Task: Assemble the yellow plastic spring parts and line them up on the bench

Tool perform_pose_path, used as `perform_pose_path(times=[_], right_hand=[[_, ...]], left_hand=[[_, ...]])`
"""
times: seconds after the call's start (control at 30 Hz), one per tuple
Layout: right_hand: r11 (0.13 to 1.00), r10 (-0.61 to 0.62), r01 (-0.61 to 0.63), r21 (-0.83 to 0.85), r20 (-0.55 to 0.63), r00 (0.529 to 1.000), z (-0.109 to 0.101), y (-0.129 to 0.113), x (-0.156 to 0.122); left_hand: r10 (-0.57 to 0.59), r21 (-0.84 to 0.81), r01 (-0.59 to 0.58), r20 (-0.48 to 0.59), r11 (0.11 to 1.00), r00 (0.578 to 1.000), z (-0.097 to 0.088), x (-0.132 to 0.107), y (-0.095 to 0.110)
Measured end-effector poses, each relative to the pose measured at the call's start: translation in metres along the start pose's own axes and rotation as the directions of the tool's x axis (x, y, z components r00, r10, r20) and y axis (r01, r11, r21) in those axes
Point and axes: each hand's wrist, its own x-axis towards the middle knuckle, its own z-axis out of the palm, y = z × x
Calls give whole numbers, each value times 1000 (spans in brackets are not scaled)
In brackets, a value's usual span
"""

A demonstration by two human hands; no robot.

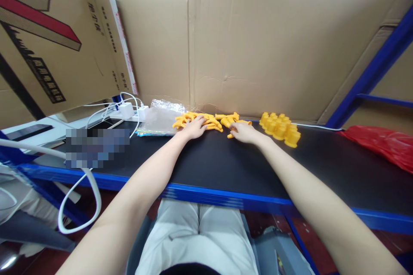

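My left hand (194,128) lies over a heap of yellow curved plastic pieces (213,123) near the cardboard wall, its fingers spread on them. Close by on the right, my right hand (243,132) has its fingers bent around a yellow plastic piece (230,135). More yellow pieces (232,117) lie just behind those fingers, and their exact kind is too small to make out. To the right of my right hand stands a cluster of yellow cup-shaped parts (280,128), set in rows.
Clear plastic bags (158,120) lie left of the heap, beside white chargers (126,110) and cables. A red plastic bag (380,144) rests at the right. Cardboard (264,47) walls the back of the black tabletop (213,163), which has a blue front edge (206,193).
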Motion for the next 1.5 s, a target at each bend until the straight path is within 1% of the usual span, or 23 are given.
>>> perform_pose_path(times=[0.13,0.2,0.37,0.5,0.63,0.73,0.83,0.9,1.0,1.07,1.13,1.17,1.23,1.3,1.37,1.4,1.43,1.5], right_hand=[[977,16,-13,214,-10,1000,5,5,4],[947,30,-20,321,-24,999,9,6,6],[853,81,-51,519,-35,996,14,6,10],[772,149,-79,631,-58,987,10,1,8],[669,206,-50,741,-120,971,0,-5,4],[568,178,23,823,-150,973,-8,-11,-1],[477,64,111,872,-160,985,-12,-18,-5],[462,-9,148,874,-162,987,-10,-23,-6],[436,-89,172,883,-148,985,-4,-30,-6],[402,-125,174,899,-134,983,0,-33,-5],[389,-141,169,906,-123,982,2,-33,-5],[395,-140,168,903,-122,983,2,-33,-5],[434,-117,174,884,-136,984,-1,-33,-6],[479,-73,177,860,-162,984,-5,-32,-6],[495,-9,161,854,-180,984,-10,-30,-6],[484,20,154,862,-187,982,-13,-30,-6],[461,47,151,874,-194,980,-15,-29,-6],[408,85,161,899,-212,973,-20,-28,-6]], left_hand=[[4,-25,-5,-28,1000,1000,1,1,-3],[4,-31,-5,-49,1000,999,1,2,-4],[28,-20,-31,-119,999,993,1,3,-4],[49,-11,-52,-189,999,981,-2,3,-4],[102,4,-105,-259,994,960,-6,4,0],[177,-2,-186,-289,983,941,-10,2,9],[243,-101,-282,-287,954,927,-14,-2,21],[259,-201,-314,-260,928,930,-16,-5,27],[243,-294,-313,-251,903,937,-16,-8,33],[237,-331,-312,-247,890,940,-15,-8,34],[227,-392,-310,-245,866,943,-13,-6,36],[216,-430,-308,-250,849,944,-12,-6,37],[178,-499,-297,-273,814,945,-10,-4,39],[113,-520,-271,-316,810,942,-8,-3,40],[77,-459,-250,-364,853,928,-9,-3,40],[89,-389,-247,-382,888,920,-10,-4,40],[126,-295,-252,-388,922,913,-12,-4,39],[221,-87,-268,-358,959,907,-15,-6,38]])
